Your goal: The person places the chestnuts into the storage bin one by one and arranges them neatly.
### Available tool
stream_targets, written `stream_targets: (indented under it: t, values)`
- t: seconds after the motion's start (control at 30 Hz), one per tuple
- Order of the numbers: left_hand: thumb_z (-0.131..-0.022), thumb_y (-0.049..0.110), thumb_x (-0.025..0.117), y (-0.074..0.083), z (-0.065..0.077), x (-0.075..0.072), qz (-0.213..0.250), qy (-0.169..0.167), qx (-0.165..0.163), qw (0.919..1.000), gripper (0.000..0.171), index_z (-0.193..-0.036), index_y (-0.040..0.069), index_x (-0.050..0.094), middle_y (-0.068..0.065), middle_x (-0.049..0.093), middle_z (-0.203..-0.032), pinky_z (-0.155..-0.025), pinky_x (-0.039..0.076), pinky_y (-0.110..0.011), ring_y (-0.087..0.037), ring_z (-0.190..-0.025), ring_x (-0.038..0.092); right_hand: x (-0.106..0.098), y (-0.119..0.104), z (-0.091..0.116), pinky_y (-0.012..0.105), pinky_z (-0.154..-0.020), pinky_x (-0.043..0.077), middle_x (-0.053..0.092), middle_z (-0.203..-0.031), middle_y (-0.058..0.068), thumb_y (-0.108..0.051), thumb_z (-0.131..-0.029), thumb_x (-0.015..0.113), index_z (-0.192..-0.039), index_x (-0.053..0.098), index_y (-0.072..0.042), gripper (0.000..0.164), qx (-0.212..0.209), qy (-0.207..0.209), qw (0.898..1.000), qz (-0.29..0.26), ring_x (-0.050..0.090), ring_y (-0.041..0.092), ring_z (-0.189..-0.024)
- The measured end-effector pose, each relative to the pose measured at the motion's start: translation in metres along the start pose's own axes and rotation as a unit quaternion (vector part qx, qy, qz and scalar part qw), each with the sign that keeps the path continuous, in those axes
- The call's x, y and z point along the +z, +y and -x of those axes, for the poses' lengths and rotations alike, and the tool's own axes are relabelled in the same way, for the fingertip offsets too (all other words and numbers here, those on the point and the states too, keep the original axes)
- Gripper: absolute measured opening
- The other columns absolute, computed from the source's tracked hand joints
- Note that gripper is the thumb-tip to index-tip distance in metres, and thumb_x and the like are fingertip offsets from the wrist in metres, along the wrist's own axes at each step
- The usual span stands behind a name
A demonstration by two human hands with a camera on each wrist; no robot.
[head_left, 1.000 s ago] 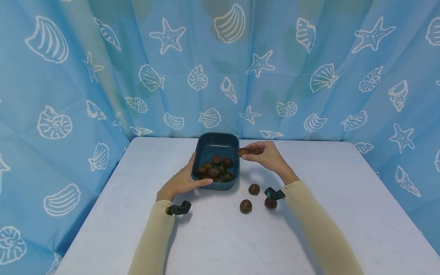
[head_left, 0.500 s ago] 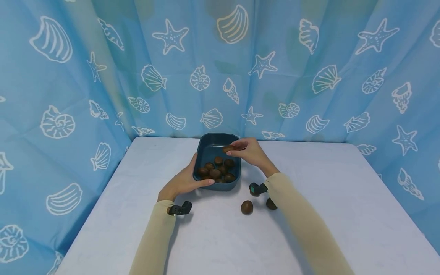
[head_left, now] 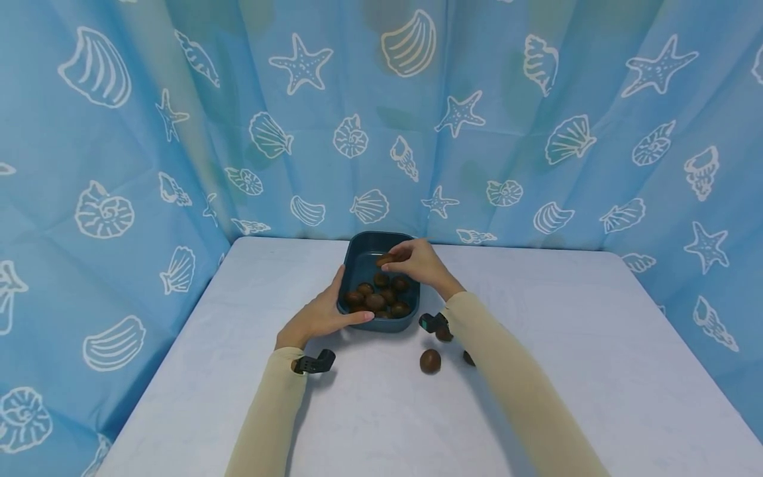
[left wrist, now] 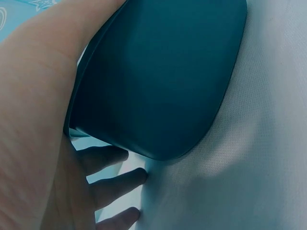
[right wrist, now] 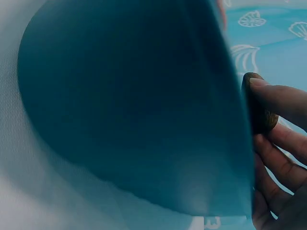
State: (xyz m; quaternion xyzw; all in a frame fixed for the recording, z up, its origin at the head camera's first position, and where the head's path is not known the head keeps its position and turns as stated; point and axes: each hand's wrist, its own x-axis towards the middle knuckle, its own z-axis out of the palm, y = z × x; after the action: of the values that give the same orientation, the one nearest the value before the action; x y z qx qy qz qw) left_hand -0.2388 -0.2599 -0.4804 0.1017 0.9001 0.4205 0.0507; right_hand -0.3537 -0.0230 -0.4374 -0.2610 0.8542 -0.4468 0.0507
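Observation:
A dark blue rectangular container (head_left: 360, 262) stands toward the back of the table with several brown chestnuts (head_left: 375, 303) gathered in its near half. My left hand (head_left: 318, 311) grips its near left corner, thumb along the front rim and fingers beside the left wall. In the left wrist view those fingers (left wrist: 117, 186) spread out by the container's side. Over the container's right far part, my right hand (head_left: 417, 260) pinches one chestnut (head_left: 386, 259) between thumb and fingers. The right wrist view shows this dark chestnut (right wrist: 259, 108) just past the container's rim, which hides part of it.
On the white table (head_left: 238, 397), a loose chestnut (head_left: 430, 361) lies in front of the container. Another chestnut (head_left: 444, 334) is partly covered by the right wrist camera (head_left: 433, 322), and a third is mostly behind the right sleeve (head_left: 507, 371). A blue shell-print curtain (head_left: 381, 132) hangs behind.
My right hand has moved left with its chestnut, from beside the container's right rim to over its inside. My left hand keeps its place at the corner.

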Motion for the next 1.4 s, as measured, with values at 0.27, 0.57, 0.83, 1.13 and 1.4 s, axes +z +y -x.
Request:
stream_targets:
  t: [0.27,0.57,0.83,1.13,1.4]
  values:
    - [-0.087,0.053,0.078,0.000,-0.003,0.001,0.007,-0.001,0.011,0.9999,0.118,-0.167,0.034,-0.008,-0.001,0.017,-0.175,-0.120,0.032,-0.069,-0.034,-0.157,0.031,0.012,0.000,-0.007,0.046,-0.098,0.058,0.078,-0.113,0.014,-0.029,-0.086,0.086,-0.119,0.076,-0.003,0.043,0.019,0.000,1.000,0.005,0.072,0.028,-0.107]
    - [-0.087,0.055,0.077,-0.002,-0.003,0.000,-0.006,0.000,0.011,0.9999,0.119,-0.167,0.031,-0.008,-0.003,0.015,-0.175,-0.120,0.031,-0.070,-0.034,-0.158,0.030,0.021,-0.009,-0.012,0.057,-0.115,0.038,0.080,-0.111,0.006,-0.037,-0.083,0.088,-0.115,0.080,-0.011,0.041,0.043,0.008,0.995,0.085,0.067,0.030,-0.116]
    - [-0.088,0.051,0.078,0.001,-0.002,-0.001,0.004,0.003,0.018,0.9998,0.117,-0.166,0.037,-0.007,-0.003,0.016,-0.175,-0.120,0.030,-0.071,-0.033,-0.158,0.031,0.027,-0.012,-0.015,0.058,-0.112,0.032,0.082,-0.105,0.003,-0.037,-0.082,0.089,-0.111,0.082,-0.013,0.038,0.042,0.002,0.987,0.153,0.068,0.029,-0.114]
    - [-0.088,0.051,0.078,0.001,-0.001,-0.002,0.001,0.006,0.017,0.9998,0.117,-0.167,0.034,-0.006,-0.001,0.017,-0.175,-0.120,0.030,-0.070,-0.032,-0.158,0.031,0.032,-0.012,-0.015,0.055,-0.109,0.035,0.081,-0.106,0.002,-0.037,-0.083,0.088,-0.111,0.082,-0.014,0.036,0.038,0.002,0.980,0.193,0.068,0.026,-0.111]
    - [-0.089,0.051,0.077,0.001,-0.001,-0.001,-0.001,-0.001,0.020,0.9998,0.117,-0.167,0.032,-0.007,-0.004,0.016,-0.175,-0.119,0.030,-0.072,-0.035,-0.157,0.031,0.035,-0.014,-0.012,0.055,-0.108,0.035,0.080,-0.112,0.001,-0.041,-0.083,0.088,-0.112,0.082,-0.014,0.040,0.035,0.003,0.976,0.215,0.069,0.025,-0.114]
